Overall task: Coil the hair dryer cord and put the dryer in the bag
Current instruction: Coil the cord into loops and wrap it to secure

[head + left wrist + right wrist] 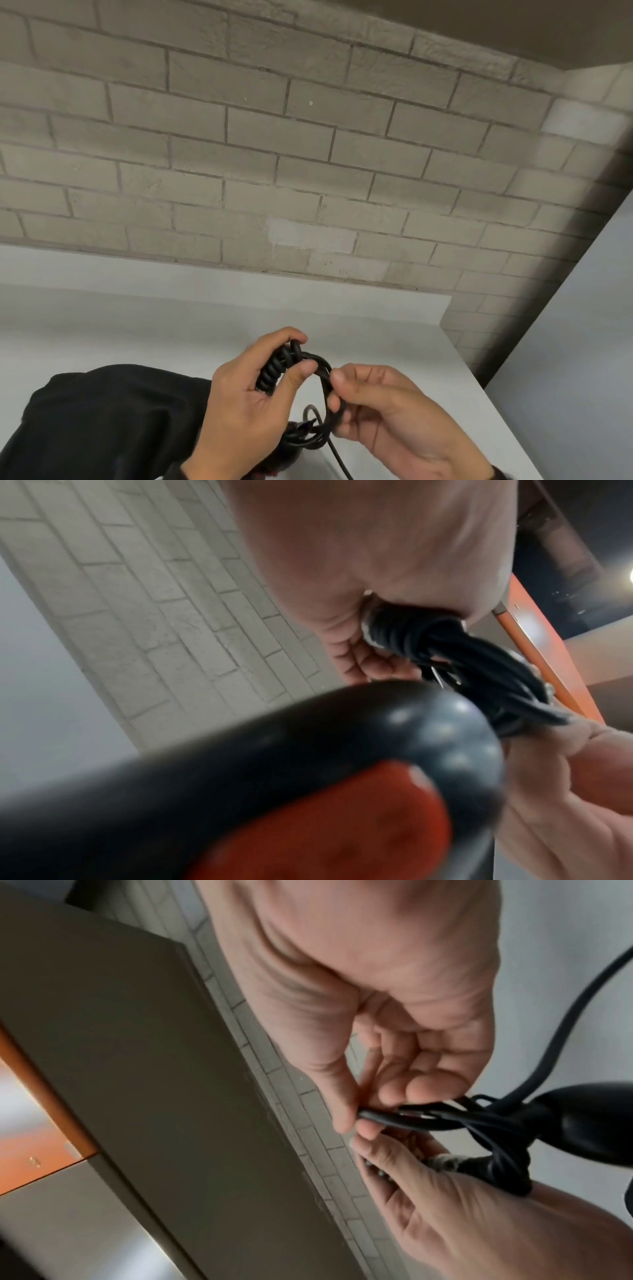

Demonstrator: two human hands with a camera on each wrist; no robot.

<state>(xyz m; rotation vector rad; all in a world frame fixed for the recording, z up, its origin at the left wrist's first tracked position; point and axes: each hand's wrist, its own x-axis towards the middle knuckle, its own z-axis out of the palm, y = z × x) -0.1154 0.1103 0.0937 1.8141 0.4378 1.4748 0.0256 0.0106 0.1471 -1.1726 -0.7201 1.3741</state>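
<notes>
Coiling step underway: left hand point(246, 394) grips bundled cord point(279, 371) above the bench point(394, 342), right hand point(387, 414) pinches a loop, dryer point(240, 777) beneath, black bag point(113, 421) just left; next, likely tuck loose tail.

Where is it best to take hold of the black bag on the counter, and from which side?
Probably at its upper edge, coming from above. The black bag lies slumped and soft on the counter, so a pinch should gather the cloth; its opening is not visible.
</notes>
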